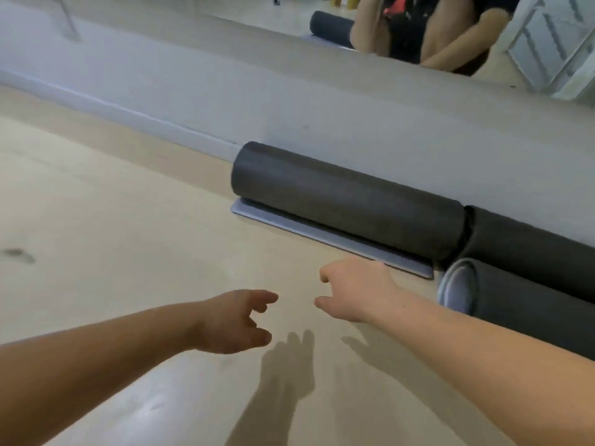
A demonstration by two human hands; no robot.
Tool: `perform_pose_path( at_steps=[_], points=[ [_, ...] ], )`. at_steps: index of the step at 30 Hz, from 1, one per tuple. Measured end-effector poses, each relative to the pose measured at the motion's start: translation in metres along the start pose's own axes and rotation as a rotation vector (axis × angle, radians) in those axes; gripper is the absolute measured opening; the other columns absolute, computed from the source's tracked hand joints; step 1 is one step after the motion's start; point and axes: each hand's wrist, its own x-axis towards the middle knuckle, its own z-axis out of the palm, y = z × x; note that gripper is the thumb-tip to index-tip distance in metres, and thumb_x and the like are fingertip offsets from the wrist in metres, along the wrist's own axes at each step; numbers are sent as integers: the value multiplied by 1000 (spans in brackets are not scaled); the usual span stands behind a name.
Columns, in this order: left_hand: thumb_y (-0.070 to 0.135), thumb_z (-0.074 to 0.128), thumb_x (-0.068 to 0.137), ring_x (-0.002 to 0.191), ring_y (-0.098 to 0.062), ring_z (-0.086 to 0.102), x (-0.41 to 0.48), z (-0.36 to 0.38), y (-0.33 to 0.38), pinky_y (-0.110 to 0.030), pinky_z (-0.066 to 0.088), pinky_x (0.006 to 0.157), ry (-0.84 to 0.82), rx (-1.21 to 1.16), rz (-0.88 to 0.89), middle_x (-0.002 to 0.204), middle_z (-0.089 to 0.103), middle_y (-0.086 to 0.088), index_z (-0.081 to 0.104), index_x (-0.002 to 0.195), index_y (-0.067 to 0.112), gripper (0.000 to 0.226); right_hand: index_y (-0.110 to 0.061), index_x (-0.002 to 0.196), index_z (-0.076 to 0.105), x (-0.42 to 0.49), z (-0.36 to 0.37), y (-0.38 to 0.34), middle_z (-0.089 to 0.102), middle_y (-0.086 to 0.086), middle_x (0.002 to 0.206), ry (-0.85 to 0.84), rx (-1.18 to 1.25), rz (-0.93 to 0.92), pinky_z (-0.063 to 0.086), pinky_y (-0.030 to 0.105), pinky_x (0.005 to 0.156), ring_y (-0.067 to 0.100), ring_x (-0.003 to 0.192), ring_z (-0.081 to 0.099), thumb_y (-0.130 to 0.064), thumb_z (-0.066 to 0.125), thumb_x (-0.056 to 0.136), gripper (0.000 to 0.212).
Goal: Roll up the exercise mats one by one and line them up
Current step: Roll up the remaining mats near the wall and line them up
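Neither hand holds anything: the left hand (pixel 236 321) and the right hand (pixel 357 289) reach forward side by side with a small gap between them, both palm down, fingers loosely curled and apart from the thumbs; two bare forearms run back to the lower corners of the view; two hand shadows (pixel 286 371) fall on the pale wooden floor (pixel 112 236) just below them. Just beyond the right hand lies the flap (pixel 322 235), a flat lilac-grey tail of the first rolled mat (pixel 347 204); the knuckles overlap its near edge in the view, and whether they touch it cannot be told. Three dark grey rolled mats are in view, all lying on the floor; the first rests lengthwise against the foot of the white wall (pixel 289 101); the second rolled mat (pixel 531 249) lies end to end with it, touching, and runs off the right edge; the third rolled mat (pixel 521 320) lies in front of the second, beside the right forearm, its pale spiral end turned toward the hands. One dark smudge (pixel 17 254) marks the floor at far left; above the wall one mirror (pixel 257 11) reflects a crouching person and one rolled mat.
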Motion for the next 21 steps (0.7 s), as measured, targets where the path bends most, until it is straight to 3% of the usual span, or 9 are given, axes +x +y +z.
perform_pose_path(
  at_steps=[3, 4, 5, 7, 9, 11, 12, 15, 21],
  points=[
    [63, 82, 78, 100, -8, 58, 89, 56, -255, -47, 55, 99, 93, -59, -193, 150, 49, 21, 23, 154, 54, 97, -26, 122, 62, 24, -31, -120, 66, -2, 118, -18, -12, -189, 52, 40, 85, 26, 106, 64, -55, 55, 95, 40],
    [77, 80, 69, 95, -11, 53, 115, 95, -327, -61, 53, 96, 162, -163, -191, 154, 48, 20, 13, 159, 58, 114, -26, 123, 62, 28, -41, -165, 65, -2, 118, -13, -26, -260, 51, 38, 84, 25, 106, 64, -54, 55, 95, 40],
    [80, 70, 76, 98, -17, 53, 126, 145, -386, -67, 51, 96, 188, -263, -174, 160, 44, 12, 6, 161, 57, 109, -25, 124, 62, 32, -51, -212, 65, -2, 119, -6, -51, -329, 50, 37, 82, 25, 106, 64, -54, 56, 96, 40],
    [54, 47, 103, 129, -27, 50, 34, 143, -395, -52, 42, 111, 259, -412, -203, 171, 18, -3, -6, 164, 49, 81, -25, 126, 60, 33, -66, -306, 64, -1, 122, 20, -154, -473, 47, 36, 79, 25, 107, 64, -50, 55, 98, 38],
    [44, 44, 109, 147, -22, 39, -157, 27, -315, -40, 33, 118, 336, -613, -101, 173, 17, 0, -15, 158, 55, 77, -26, 128, 59, 26, -76, -400, 64, -1, 123, 67, -272, -607, 43, 36, 76, 25, 108, 64, -48, 53, 100, 36],
    [43, 56, 106, 137, -17, 53, -243, -26, -343, -34, 44, 114, 590, -372, -319, 162, 41, 3, 18, 164, 40, 70, -28, 130, 58, 11, -81, -489, 63, -3, 122, 93, -325, -714, 42, 36, 76, 23, 108, 64, -49, 53, 101, 37],
    [45, 59, 104, 130, -15, 59, -285, -40, -362, -33, 48, 110, 635, -434, -360, 157, 48, 5, 27, 163, 34, 68, -28, 130, 58, 2, -80, -529, 64, -4, 120, 94, -341, -755, 44, 35, 78, 23, 107, 64, -50, 52, 101, 37],
    [46, 60, 103, 121, -12, 63, -359, -32, -430, -28, 52, 99, 730, -557, -368, 149, 54, 7, 37, 160, 30, 64, -29, 130, 58, -30, -71, -632, 64, -5, 117, 81, -399, -863, 48, 34, 82, 22, 106, 65, -53, 52, 100, 39],
    [42, 60, 103, 122, -17, 63, -483, 29, -542, -35, 50, 108, 944, -778, -543, 140, 63, 3, 55, 148, 23, 49, -40, 134, 59, -127, -48, -805, 66, -11, 122, 110, -474, -1180, 49, 30, 84, 16, 112, 65, -52, 48, 103, 35]
  ],
)
